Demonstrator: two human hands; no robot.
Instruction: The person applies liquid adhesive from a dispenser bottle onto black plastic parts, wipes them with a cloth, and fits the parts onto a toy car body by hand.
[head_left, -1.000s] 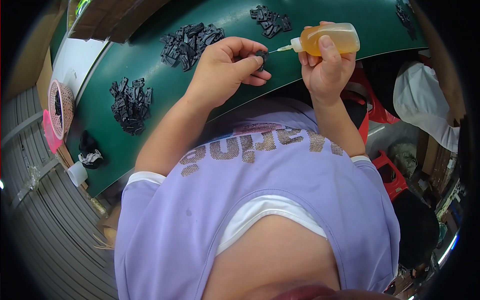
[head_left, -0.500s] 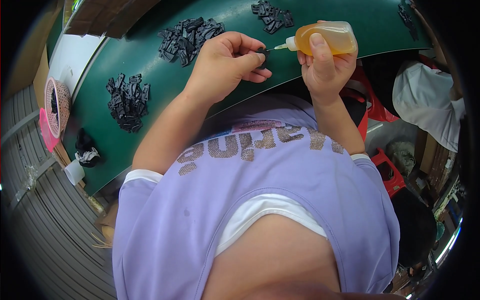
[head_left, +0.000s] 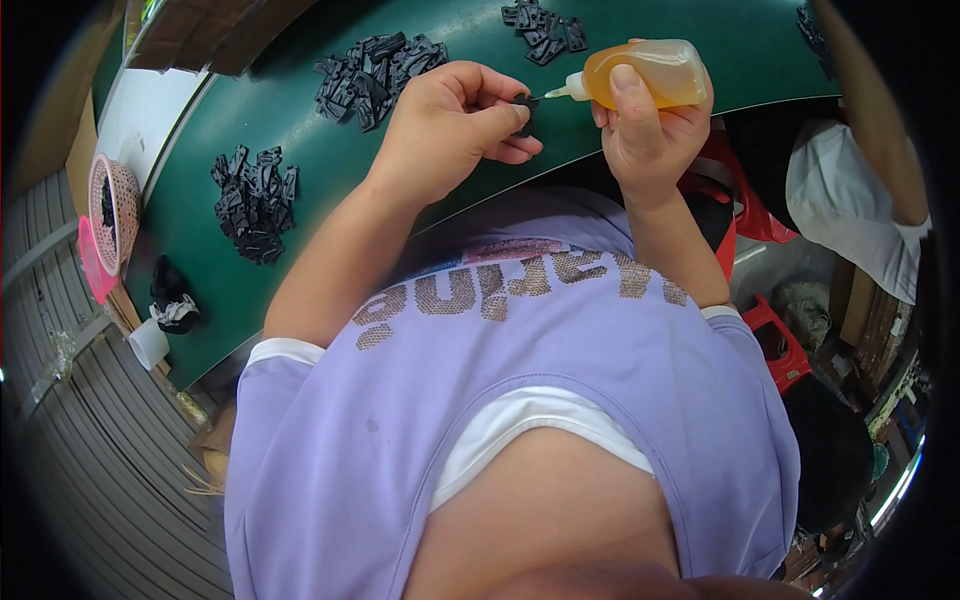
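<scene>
Between the thumb and fingers of my left hand is a small black plastic part, partly hidden by the fingertips. My right hand is wrapped round a clear squeeze bottle of amber liquid, tipped on its side. Its thin nozzle points left, with the tip at or very close to the black part; whether they touch I cannot tell. Beyond my left hand lies a pile of black plastic parts. A second pile is to the left, and a smaller group lies at the far side.
The green table curves across the front. A pink basket, a white cup and a black bundle stand by its left end. At the right are another person's arm and a red stool.
The bottle and my right hand have shifted very slightly left. My left hand holds nearly still. The other person's arm at the right has swung further into view.
</scene>
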